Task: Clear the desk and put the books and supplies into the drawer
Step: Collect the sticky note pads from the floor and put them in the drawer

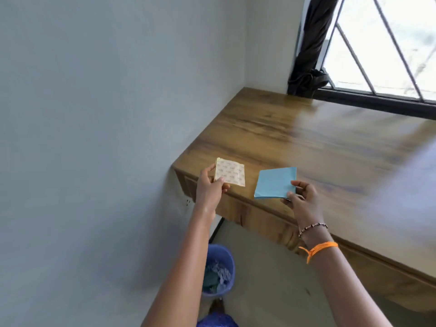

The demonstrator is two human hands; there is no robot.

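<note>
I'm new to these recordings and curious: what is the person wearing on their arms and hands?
Both arms are bare, with no sleeves or gloves in view. The right wrist carries a thin beaded bracelet of dark and pale beads, and below it an orange band tied with a loose tail. The left arm and left hand wear nothing.

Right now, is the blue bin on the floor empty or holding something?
Holding something: the blue bin shows crumpled bluish material inside, below the desk.
</note>
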